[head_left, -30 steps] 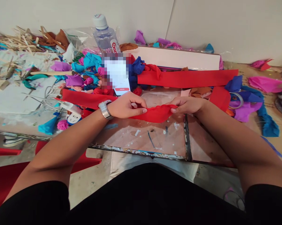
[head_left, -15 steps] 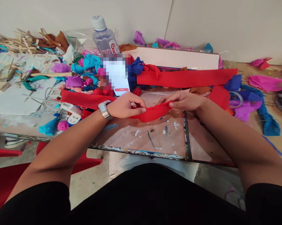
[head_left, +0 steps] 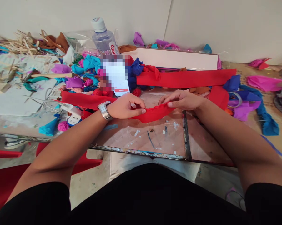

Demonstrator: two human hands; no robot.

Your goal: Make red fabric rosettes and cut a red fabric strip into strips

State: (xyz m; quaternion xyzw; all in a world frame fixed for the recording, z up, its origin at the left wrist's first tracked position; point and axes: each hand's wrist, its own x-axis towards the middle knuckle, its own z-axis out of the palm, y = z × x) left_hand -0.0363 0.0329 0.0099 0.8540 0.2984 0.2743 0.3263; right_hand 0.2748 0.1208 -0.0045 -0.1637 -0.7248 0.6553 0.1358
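Observation:
Between my two hands stretches a short strip of red crepe paper (head_left: 152, 115), its upper edge gathered and its lower part sagging in a curve just above the table. My left hand (head_left: 125, 105), with a metal watch on the wrist, pinches the strip's left end between thumb and fingers. The right end is pinched by my right hand (head_left: 184, 100), thumb in front and fingers behind. Behind the hands lies a long flat red paper strip (head_left: 190, 78). Another red strip (head_left: 84, 100) runs under my left wrist. A lit phone (head_left: 121, 84), partly blurred out, leans just behind my left hand.
A capped water bottle (head_left: 103, 37) stands at the back. Crumpled coloured paper (head_left: 91, 62) and wooden sticks (head_left: 23, 42) crowd the left. A white power strip (head_left: 73, 114) lies by my left forearm, a tape roll (head_left: 237, 99) at right. The table's front edge (head_left: 141, 152) is near my body.
My right hand's thumb has slid slightly left along the red strip, bringing the two hands a little closer. My left hand has hardly moved.

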